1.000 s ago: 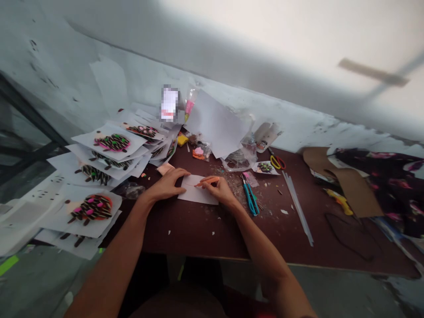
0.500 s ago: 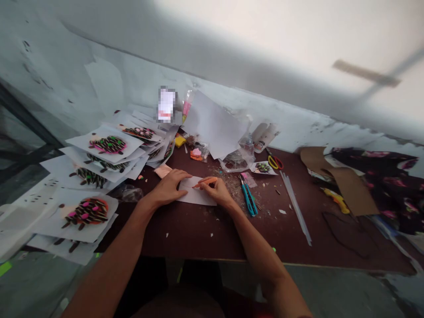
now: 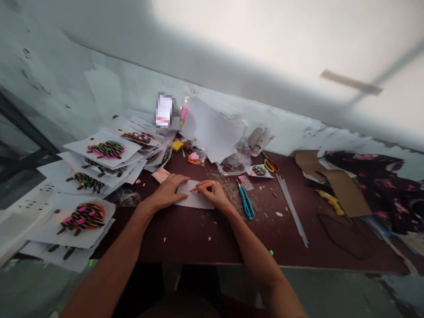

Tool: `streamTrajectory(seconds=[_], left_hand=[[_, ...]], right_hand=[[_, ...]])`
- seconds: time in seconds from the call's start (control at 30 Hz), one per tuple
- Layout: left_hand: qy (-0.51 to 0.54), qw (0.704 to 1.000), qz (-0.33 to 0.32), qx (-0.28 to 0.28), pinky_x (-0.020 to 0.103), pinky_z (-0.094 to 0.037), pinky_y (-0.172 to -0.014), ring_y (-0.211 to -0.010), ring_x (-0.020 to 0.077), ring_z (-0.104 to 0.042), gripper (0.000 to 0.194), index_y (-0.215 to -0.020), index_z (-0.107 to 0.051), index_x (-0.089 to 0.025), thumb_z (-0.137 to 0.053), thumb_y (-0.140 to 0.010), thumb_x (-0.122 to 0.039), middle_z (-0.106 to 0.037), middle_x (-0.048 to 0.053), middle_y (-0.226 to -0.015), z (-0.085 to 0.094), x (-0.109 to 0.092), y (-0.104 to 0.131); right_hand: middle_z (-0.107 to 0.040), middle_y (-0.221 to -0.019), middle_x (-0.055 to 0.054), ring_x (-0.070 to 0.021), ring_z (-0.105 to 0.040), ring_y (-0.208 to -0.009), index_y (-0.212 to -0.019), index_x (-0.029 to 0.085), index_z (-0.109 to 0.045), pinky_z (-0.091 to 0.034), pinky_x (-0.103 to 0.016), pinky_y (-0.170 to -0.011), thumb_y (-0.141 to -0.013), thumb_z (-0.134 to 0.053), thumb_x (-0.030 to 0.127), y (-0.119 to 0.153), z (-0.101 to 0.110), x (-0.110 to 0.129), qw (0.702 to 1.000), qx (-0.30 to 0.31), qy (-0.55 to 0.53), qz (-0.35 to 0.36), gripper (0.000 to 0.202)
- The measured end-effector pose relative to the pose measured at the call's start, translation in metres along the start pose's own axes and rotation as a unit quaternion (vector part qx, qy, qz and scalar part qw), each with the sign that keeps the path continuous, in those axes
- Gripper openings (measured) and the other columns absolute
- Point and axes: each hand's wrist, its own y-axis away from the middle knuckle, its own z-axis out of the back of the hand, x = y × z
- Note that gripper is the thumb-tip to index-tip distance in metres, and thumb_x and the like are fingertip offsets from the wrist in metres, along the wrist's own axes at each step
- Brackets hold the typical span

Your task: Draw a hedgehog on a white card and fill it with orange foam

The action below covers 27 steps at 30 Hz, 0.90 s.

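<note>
White paper (image 3: pixel 194 201) sits under the left hand's (image 3: pixel 167 191) spread fingertips, while the right hand (image 3: pixel 217 195) pinches an orange pen (image 3: pixel 203 185).

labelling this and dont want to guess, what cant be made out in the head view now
All in the head view:
- Lit screen: contents hidden by pixelation.
- White paper: partly covered by both hands; its marks are too faint to read.
- Orange pen-like tool: too small to tell its type.
- Dark floral cloth: cut off by the right edge.
</note>
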Motion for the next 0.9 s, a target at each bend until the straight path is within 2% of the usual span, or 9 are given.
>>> streamTrajectory(seconds=[0.23,0.63,0.9], left_hand=[[0.002,1.000,0.005,0.004,0.051,-0.039,-0.111,-0.125,0.0315,-0.054,0.055,-0.128,-0.059,-0.021,-0.066,-0.075,-0.034,-0.062,0.011,-0.133,0.0004,-0.0005,-0.0004],[0.005,1.000,0.009,0.011,0.050,-0.038,-0.112,-0.126,0.0316,-0.053,0.055,-0.128,-0.060,-0.021,-0.066,-0.075,-0.033,-0.061,0.011,-0.133,0.0027,-0.0024,-0.0008],[0.007,1.000,0.011,0.014,0.050,-0.038,-0.112,-0.126,0.0308,-0.053,0.055,-0.128,-0.059,-0.021,-0.065,-0.075,-0.031,-0.061,0.011,-0.134,0.0037,-0.0040,-0.0004]], right_hand=[[-0.078,-0.095,-0.008,-0.0180,-0.069,-0.081,-0.081,0.020,-0.081,-0.050,-0.026,-0.072,-0.088,-0.066,0.033,-0.0006,-0.0013,-0.0027,1.000,-0.004,-0.008,-0.004,0.022],[-0.077,-0.093,-0.007,-0.0194,-0.069,-0.086,-0.076,0.021,-0.081,-0.050,-0.028,-0.079,-0.087,-0.062,0.025,-0.0018,-0.0001,0.0025,1.000,0.007,-0.025,0.013,0.022],[-0.077,-0.093,-0.007,-0.0193,-0.069,-0.086,-0.075,0.021,-0.081,-0.051,-0.028,-0.077,-0.089,-0.062,0.025,-0.0013,-0.0003,0.0041,1.000,0.012,-0.024,0.002,0.024]])
